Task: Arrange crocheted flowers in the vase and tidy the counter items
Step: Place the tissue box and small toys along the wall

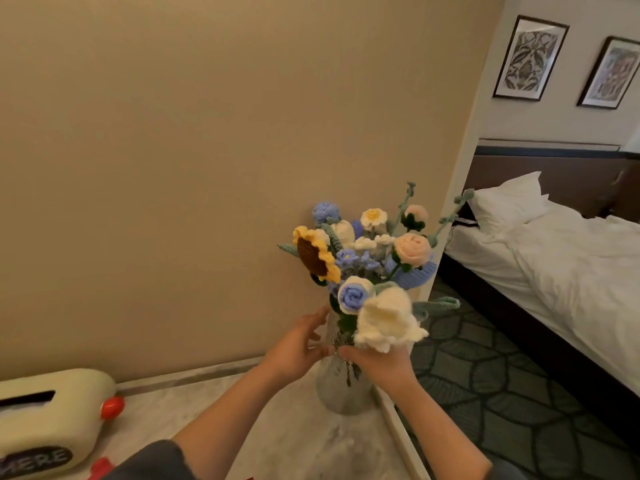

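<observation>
My crocheted flowers (pixel 363 258) are all sitting in the glass vase (pixel 341 396), which stands at the far right corner of the marble counter (pixel 270 420), right up against the beige wall (pixel 173 168). There's a sunflower (pixel 315 254) on the left of the bunch, and a big cream flower (pixel 384 320) flops toward me at the front.

My left hand (pixel 299 348) is open, fingers pretty much straight, with the tips touching the left side of the vase neck. My right hand (pixel 381 367) is on the other side with the thumb laid against the neck. The cream flower hides the rest of those fingers, so I honestly can't tell if it's gripping or just resting there.

A cream plush tissue box (pixel 48 410) sits way over on the counter's left. A bed (pixel 571 271) with white sheets is off to the right.
</observation>
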{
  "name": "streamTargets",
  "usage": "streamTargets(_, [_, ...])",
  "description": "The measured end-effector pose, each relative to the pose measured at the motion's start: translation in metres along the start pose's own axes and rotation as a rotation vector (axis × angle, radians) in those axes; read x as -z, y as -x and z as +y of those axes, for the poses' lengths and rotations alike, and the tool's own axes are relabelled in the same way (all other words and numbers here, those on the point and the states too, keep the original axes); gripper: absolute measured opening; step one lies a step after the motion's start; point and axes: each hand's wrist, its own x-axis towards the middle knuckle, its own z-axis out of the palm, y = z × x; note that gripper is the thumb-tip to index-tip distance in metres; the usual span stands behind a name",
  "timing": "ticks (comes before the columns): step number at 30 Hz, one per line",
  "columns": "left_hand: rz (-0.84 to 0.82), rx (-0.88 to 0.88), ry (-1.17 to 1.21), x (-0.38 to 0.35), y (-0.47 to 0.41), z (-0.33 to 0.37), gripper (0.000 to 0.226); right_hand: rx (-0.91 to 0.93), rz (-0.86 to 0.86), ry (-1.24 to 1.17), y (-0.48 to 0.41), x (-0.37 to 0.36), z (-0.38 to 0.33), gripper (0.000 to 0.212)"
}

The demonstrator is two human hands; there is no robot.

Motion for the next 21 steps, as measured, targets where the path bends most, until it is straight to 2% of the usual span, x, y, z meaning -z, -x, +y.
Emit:
streamTargets(2, [0.055,0.019,-0.019,0.001,-0.001,-0.004,0.063,0.026,0.047,0.015,-0.003,-0.005,-0.002,0.071])
streamTargets(4, [0.089,0.087,-0.001,-0.001,0.0,-0.003,0.055,0.028,0.074,0.003,-0.005,-0.01,-0.002,0.08])
streamTargets(8, [0.13,0.17,0.108,-0.009,0.002,0.0,0.039,0.077,0.112,0.005,-0.005,-0.012,-0.004,0.074])
streamTargets(12, [0.162,0.188,0.124,-0.011,0.003,0.002,0.043,0.106,0.105,0.004,-0.009,-0.015,-0.003,0.074])
streamTargets(15, [0.153,0.196,0.106,-0.014,0.006,0.004,0.048,0.13,0.08,-0.007,-0.007,-0.01,-0.006,0.057])
streamTargets(18, [0.187,0.221,0.086,-0.015,0.012,0.005,0.051,0.096,-0.024,-0.026,-0.007,0.0,-0.006,0.047])
streamTargets(21, [0.185,0.258,0.046,-0.014,0.017,0.009,0.062,0.049,-0.164,-0.056,-0.011,0.007,0.0,0.046])
